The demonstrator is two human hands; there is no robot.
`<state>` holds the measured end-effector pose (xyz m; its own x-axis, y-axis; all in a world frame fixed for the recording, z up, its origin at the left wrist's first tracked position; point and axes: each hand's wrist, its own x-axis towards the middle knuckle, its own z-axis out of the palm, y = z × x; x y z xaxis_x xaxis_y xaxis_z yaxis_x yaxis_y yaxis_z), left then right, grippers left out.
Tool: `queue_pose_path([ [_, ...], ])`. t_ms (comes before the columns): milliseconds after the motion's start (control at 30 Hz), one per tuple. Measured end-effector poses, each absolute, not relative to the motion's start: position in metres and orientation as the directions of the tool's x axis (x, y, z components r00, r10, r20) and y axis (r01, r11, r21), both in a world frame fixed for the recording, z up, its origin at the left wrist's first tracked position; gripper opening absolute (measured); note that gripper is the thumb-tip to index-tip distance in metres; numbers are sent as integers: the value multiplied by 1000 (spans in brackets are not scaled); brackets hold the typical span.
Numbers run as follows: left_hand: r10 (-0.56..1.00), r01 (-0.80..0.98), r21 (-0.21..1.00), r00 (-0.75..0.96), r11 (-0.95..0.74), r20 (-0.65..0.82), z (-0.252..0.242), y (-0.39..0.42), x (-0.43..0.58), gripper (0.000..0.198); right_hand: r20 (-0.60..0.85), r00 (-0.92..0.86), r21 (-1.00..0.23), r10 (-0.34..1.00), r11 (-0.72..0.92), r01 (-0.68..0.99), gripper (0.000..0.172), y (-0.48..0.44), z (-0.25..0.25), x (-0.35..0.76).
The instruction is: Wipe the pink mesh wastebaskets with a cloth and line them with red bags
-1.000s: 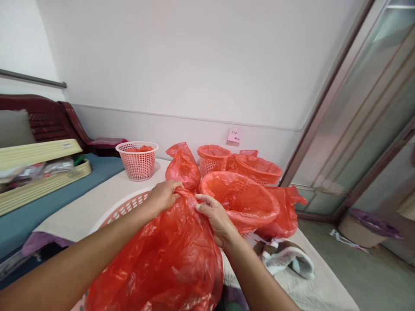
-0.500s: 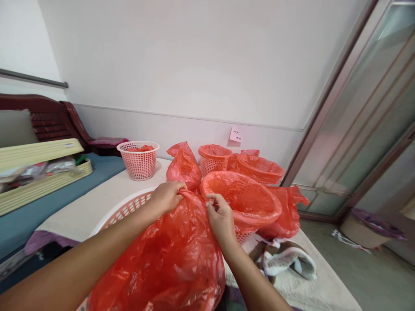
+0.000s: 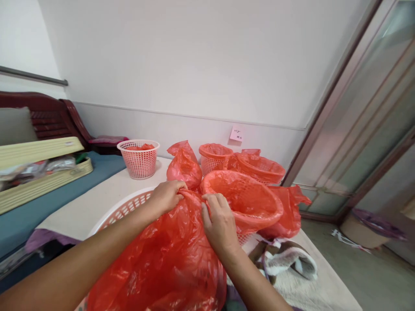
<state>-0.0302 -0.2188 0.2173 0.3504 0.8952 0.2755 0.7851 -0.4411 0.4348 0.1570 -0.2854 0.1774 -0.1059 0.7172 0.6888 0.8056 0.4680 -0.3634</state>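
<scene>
A large red plastic bag [image 3: 162, 263] spreads over a white perforated basket [image 3: 125, 211] close in front of me. My left hand [image 3: 167, 196] pinches the bag's far edge. Closed on the same edge, a little to the right, is my right hand [image 3: 219, 222]. Just beyond the right hand stands a basket [image 3: 248, 194] lined with red plastic, its film folded over the rim. A bunched red bag [image 3: 184, 166] sits behind my left hand. The near basket's right side and lower part are hidden under the bag.
Farther back are a white basket [image 3: 139, 160] with red plastic inside and two lined baskets. A crumpled towel [image 3: 292, 261] lies at the right. On the left, a cream case [image 3: 45, 172] stands open. A bin [image 3: 368, 229] is on the floor by the sliding door.
My right hand has turned over the bag's edge, its back now facing up, and shifted slightly left. My left hand keeps its hold in nearly the same spot.
</scene>
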Motion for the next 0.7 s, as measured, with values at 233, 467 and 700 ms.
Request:
queue_pose_path([
  [233, 882, 705, 530, 391, -470, 263, 217, -224, -30, 15, 364, -144, -336, 920, 274, 901, 36, -280, 168, 143],
  [467, 882, 624, 625, 289, -469, 373, 233, -258, -56, 27, 398, -153, -353, 905, 305, 884, 39, -288, 155, 147],
  [700, 940, 775, 539, 217, -330, 264, 245, -296, -85, 39, 357, -128, -385, 925, 271, 882, 39, -290, 159, 145],
])
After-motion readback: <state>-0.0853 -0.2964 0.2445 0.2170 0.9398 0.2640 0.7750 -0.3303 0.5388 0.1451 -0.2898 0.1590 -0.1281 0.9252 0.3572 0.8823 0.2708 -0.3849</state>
